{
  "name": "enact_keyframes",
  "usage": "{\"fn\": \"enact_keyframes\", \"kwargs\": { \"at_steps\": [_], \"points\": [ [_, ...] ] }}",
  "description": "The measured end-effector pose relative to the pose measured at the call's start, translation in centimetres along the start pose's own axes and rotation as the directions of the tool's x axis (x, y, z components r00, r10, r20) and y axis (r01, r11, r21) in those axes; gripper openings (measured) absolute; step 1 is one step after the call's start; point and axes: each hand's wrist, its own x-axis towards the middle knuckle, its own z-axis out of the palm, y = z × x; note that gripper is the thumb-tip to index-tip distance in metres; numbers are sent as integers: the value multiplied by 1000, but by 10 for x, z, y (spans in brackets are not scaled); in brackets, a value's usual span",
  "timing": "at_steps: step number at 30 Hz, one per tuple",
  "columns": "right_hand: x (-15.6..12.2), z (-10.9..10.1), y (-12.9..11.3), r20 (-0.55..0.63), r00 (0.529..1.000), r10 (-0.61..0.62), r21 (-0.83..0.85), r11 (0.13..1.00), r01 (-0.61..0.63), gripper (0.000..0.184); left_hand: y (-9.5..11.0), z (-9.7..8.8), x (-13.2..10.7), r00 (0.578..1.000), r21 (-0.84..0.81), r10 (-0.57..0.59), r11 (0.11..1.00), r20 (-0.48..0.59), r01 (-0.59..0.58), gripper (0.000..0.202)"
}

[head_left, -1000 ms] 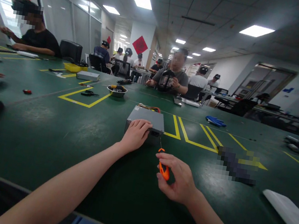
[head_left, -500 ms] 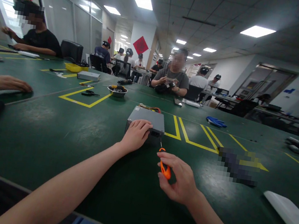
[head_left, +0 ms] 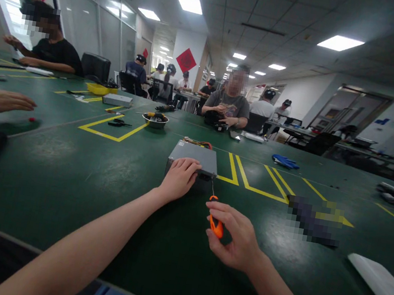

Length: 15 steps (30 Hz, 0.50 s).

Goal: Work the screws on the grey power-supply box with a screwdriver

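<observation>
A grey metal computer power supply (head_left: 205, 157) sits on the green table in front of me, a bundle of coloured wires at its far side. My left hand (head_left: 180, 177) holds it from above, fingers lying across its top and reaching its right front edge; the thumb is hidden. In my right hand (head_left: 233, 234) is an orange and black screwdriver (head_left: 217, 227), pinched by the handle between thumb and fingers. Its thin shaft points away from me, with the tip at the near right corner of the power supply, by the socket. Whether the tip sits in a screw is too small to tell.
Beyond stand a metal bowl (head_left: 155, 119) of tools, a second grey box (head_left: 117, 100) and a yellow tray (head_left: 101, 89). Blue gloves (head_left: 285, 161) lie right, a white object (head_left: 381, 286) near right. Another person's hand (head_left: 4, 101) is at left; a co-worker (head_left: 227, 104) sits opposite.
The screwdriver's handle has turned slightly in my right hand. My left hand stays on the power supply. At left, the other person's hand has lifted, and a small red thing shows beside it.
</observation>
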Motion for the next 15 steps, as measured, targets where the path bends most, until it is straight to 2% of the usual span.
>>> {"fn": "enact_keyframes", "kwargs": {
  "at_steps": [15],
  "points": [
    [-1,0,-1,46,999,6,14,1000,-7,29,1,-1,0,1000,0,1,1000,-1,-1,23]
  ]
}}
